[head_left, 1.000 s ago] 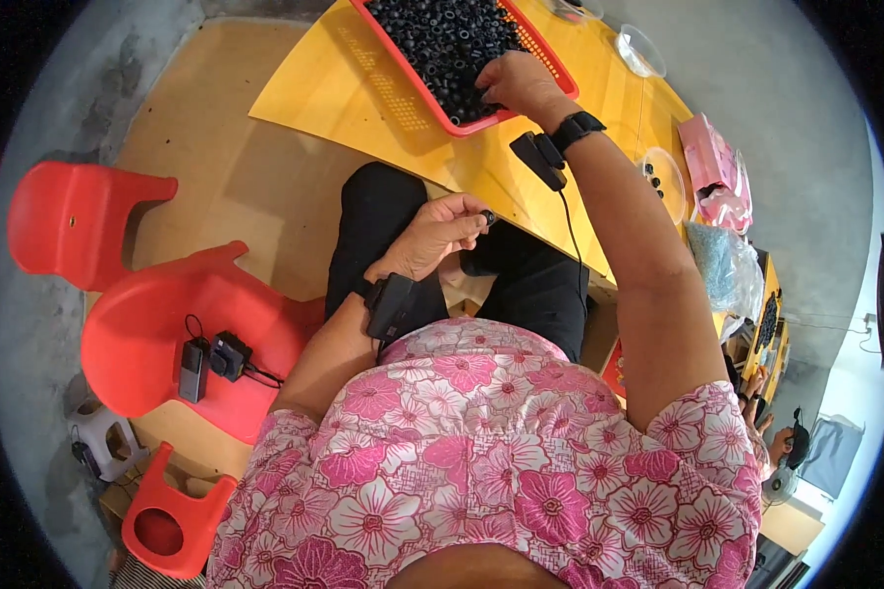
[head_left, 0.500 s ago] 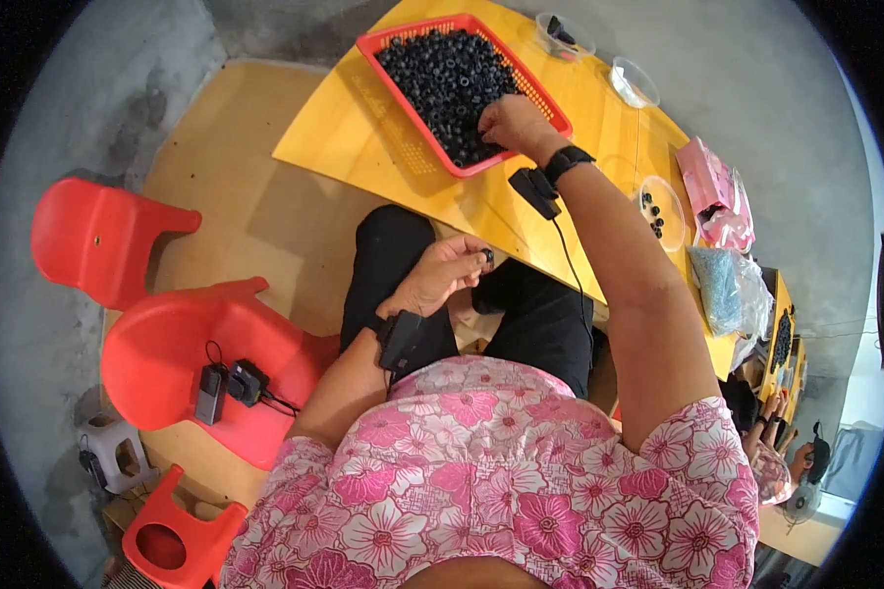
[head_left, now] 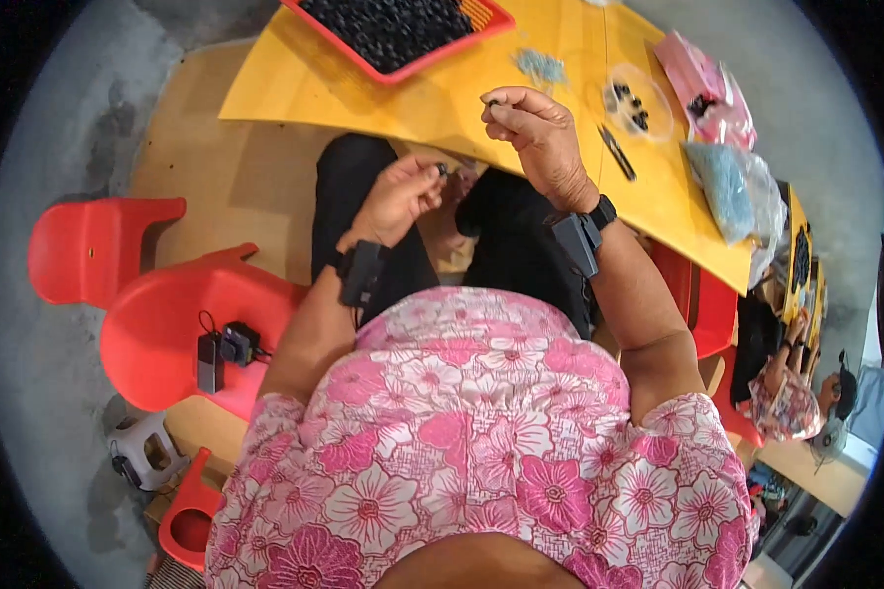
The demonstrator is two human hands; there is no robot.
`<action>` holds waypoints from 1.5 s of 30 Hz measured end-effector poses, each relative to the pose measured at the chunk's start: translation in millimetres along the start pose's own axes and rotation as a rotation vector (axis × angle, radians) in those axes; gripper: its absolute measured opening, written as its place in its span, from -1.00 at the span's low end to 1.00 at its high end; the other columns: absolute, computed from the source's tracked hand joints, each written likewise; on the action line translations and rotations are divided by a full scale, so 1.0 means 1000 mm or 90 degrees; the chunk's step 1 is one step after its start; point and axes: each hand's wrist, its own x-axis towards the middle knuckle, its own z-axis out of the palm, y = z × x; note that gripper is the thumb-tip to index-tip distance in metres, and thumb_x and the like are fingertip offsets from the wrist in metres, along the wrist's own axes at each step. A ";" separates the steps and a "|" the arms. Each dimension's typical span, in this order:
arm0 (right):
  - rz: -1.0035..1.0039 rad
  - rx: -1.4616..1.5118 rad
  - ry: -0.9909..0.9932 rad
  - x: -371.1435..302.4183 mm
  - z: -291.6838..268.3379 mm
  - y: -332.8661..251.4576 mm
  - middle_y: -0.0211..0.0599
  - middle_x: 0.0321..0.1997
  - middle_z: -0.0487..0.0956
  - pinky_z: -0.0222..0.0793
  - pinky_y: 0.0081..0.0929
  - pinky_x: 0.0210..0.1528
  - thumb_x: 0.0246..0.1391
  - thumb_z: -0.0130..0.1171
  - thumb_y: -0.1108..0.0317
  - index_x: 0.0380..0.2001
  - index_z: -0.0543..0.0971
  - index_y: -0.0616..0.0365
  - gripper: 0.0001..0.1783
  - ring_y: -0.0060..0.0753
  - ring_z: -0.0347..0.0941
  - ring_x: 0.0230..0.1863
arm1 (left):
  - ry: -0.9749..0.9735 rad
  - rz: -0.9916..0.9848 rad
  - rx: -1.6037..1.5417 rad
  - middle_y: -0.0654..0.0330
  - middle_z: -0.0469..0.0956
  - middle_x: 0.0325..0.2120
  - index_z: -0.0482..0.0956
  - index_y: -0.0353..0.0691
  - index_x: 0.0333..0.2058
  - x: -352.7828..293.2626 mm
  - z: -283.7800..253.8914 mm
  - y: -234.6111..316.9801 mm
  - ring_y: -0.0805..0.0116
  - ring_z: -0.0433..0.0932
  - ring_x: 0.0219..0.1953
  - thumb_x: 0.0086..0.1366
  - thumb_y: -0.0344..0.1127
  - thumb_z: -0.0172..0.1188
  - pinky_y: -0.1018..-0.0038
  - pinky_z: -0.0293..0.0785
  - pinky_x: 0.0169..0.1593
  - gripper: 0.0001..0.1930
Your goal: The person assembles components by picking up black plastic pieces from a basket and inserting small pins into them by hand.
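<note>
My left hand [head_left: 400, 199] is over my lap in front of the table edge. Its thumb and fingers pinch a small black ring-shaped part [head_left: 442, 170]. Higher up, by the front edge of the yellow table, is my right hand [head_left: 540, 137], its fingertips closed on another small black part [head_left: 492, 104], mostly covered. A red basket [head_left: 391, 78] heaped with small black parts [head_left: 383, 29] lies on the table beyond both hands, cut off by the upper edge.
Right of the basket lies a pile of tiny pale-blue pieces [head_left: 540, 67]. Further right are a clear bowl [head_left: 670, 118] with several black parts, a dark slim tool [head_left: 617, 153], a pink bag [head_left: 697, 79] and a bag of blue material [head_left: 722, 187]. Red chairs [head_left: 196, 319] stand at left.
My right hand has come out of the basket toward me, now pinching a small black part. My left hand keeps its part. The view has shifted, bringing the blue pieces and dark tool into sight.
</note>
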 end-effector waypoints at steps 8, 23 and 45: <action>0.014 0.066 0.018 -0.065 -0.004 0.020 -0.29 -0.34 0.57 0.37 -0.64 -0.24 0.05 0.10 0.54 -0.15 0.54 0.32 -0.75 -0.56 0.41 -0.39 | 0.010 -0.010 -0.016 0.36 0.42 -0.44 0.48 -0.18 -0.23 -0.017 0.030 -0.003 0.59 0.33 -0.42 0.27 -0.29 0.09 0.58 0.33 -0.24 -0.85; 0.044 0.145 -0.013 -0.096 0.003 0.026 -0.34 -0.39 0.56 0.38 -0.66 -0.31 0.05 0.11 0.53 -0.23 0.55 0.32 -0.81 -0.60 0.42 -0.43 | -0.005 0.018 0.028 0.35 0.44 -0.45 0.49 -0.22 -0.16 -0.038 0.067 -0.011 0.56 0.34 -0.42 0.26 -0.31 0.11 0.56 0.35 -0.24 -0.80; 0.056 0.149 -0.031 -0.093 0.004 0.038 -0.38 -0.38 0.54 0.36 -0.69 -0.31 0.10 0.07 0.51 -0.23 0.53 0.29 -0.84 -0.63 0.39 -0.42 | -0.014 0.023 0.061 0.34 0.47 -0.43 0.48 -0.25 -0.19 -0.035 0.057 -0.014 0.56 0.35 -0.41 0.26 -0.35 0.11 0.59 0.35 -0.25 -0.83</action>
